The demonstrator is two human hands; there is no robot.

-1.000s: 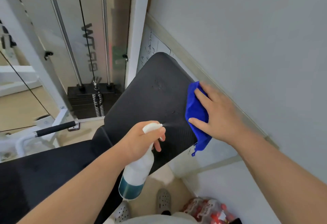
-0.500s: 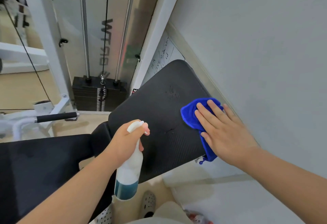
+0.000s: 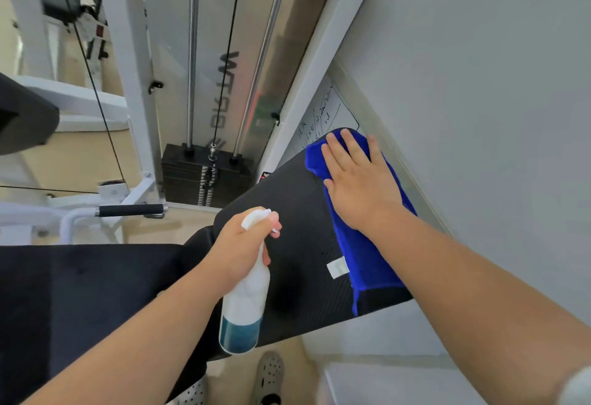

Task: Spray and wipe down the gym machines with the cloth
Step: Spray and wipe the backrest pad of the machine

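Observation:
A black padded backrest (image 3: 294, 212) of a gym bench slopes up toward the wall. Along its right side lies a blue cloth (image 3: 367, 257), spread out, with a white label at its left edge. My right hand (image 3: 358, 180) presses flat on the cloth's upper end, fingers straight, near the pad's top corner. My left hand (image 3: 246, 241) grips the neck of a white spray bottle (image 3: 244, 302) with blue liquid at the bottom, held over the pad's lower left part. The black seat pad (image 3: 80, 292) stretches to the left.
A white cable machine frame (image 3: 128, 62) with a black weight stack (image 3: 204, 174) and guide rods stands behind the bench. A black-gripped handle (image 3: 131, 210) juts out at the left. The grey wall (image 3: 479, 85) runs close along the right. My shoe (image 3: 268, 376) is on the floor below.
My right hand has slid the cloth up the backrest from its lower right edge to the top corner, and the cloth is now spread out long. The bottle has stayed about where it was.

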